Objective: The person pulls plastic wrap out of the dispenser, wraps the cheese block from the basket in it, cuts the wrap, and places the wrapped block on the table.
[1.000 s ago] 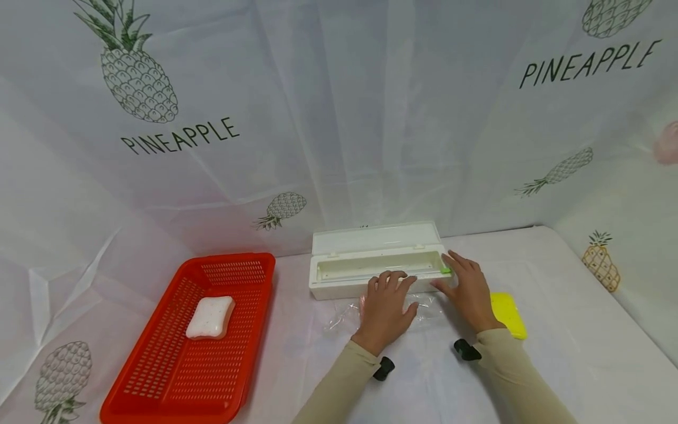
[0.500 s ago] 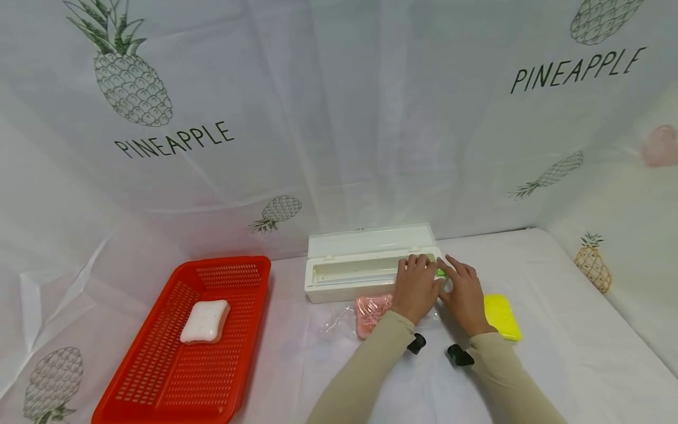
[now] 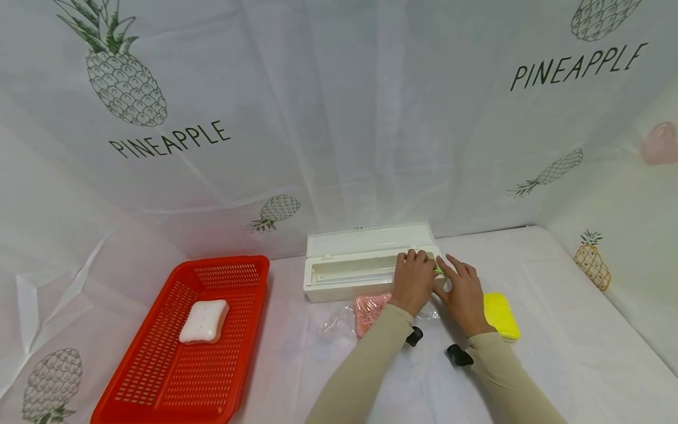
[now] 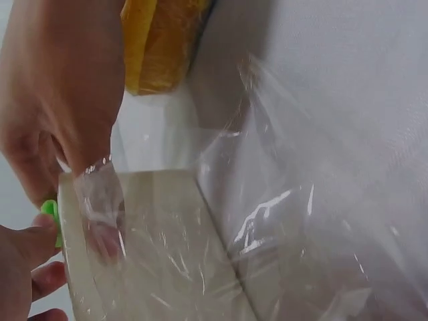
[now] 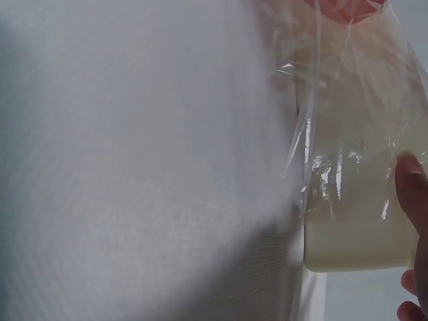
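A white cling film dispenser (image 3: 333, 292) lies lengthwise at the back of the table, its lid raised. My left hand (image 3: 415, 282) reaches over its right part, and in the left wrist view those fingers pinch a small green slider (image 4: 50, 212) at the edge. At the right end my right hand (image 3: 466, 297) grips the dispenser, thumb pressed on the front over the film (image 5: 334, 167). Clear film (image 4: 281, 227) hangs down the front onto the table. A pink, bread-slice-shaped block (image 3: 365, 312) is by the front, partly hidden behind my left forearm.
On the left stands a red slotted basket (image 3: 251, 330) with a white, bread-slice-shaped block (image 3: 203, 321) inside. A yellow block (image 3: 501, 317) lies right of my right wrist. Behind the dispenser hangs a white pineapple-print cloth (image 3: 349, 118).
My left hand has moved right from the dispenser's middle to the green slider, uncovering more of the pink block. The right hand stays at the right end.
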Tool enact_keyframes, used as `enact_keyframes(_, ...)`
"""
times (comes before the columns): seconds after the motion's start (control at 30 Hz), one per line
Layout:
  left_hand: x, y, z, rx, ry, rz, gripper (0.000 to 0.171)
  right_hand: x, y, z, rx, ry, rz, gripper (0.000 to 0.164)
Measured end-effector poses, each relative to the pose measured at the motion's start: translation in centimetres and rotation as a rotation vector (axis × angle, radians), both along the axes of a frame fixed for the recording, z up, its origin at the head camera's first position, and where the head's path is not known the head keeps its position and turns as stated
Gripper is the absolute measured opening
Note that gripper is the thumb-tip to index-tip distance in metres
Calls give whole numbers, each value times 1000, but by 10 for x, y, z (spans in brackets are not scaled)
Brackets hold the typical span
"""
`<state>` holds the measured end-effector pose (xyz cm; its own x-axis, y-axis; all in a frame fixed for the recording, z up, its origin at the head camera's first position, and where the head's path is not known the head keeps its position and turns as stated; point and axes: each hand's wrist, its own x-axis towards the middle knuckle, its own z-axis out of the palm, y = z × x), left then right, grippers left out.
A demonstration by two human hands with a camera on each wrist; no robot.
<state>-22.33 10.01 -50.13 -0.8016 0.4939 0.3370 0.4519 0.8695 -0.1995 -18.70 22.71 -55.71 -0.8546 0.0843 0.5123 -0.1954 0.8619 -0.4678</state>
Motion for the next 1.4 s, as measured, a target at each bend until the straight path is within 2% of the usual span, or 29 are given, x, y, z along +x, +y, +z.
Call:
enact_keyframes(0.43,-3,-12,-2,-37,17,-16,28,-1,2,3,67,5,-41,73)
enact_keyframes(0.77,-4,-22,-4,-13,35,-25,23,-1,3,5,69,17,-42,74)
enact_keyframes(1.17,-2,-30,-4,-46,38,-34,24,2,1,4,69,-7,-54,74)
enact_keyframes(1.4,-3,-48,-5,1,42,-43,22,3,6,7,93,-9,-55,75)
